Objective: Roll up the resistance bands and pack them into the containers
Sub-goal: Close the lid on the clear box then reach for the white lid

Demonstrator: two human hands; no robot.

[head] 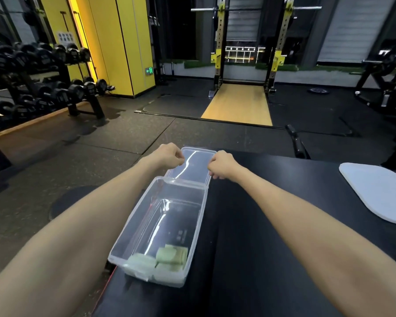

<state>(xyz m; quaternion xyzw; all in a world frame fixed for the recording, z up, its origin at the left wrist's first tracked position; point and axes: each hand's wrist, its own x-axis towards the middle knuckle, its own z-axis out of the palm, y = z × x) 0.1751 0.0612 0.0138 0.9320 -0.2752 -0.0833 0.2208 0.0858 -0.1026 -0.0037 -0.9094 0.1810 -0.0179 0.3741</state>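
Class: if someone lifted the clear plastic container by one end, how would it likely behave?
The container looks thin-walled, so probably light and slightly flexible. Its hinged lid lies open, so it would likely flop. The rolled bands might slide.

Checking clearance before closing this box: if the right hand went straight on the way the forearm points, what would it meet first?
The right hand already sits at the right edge of the open clear lid; going on, forward and leftward, it would meet that lid first. Depth is unclear.

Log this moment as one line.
container: open, green bands at near end | lid: flipped back | left hand, right hand: closed at lid edges
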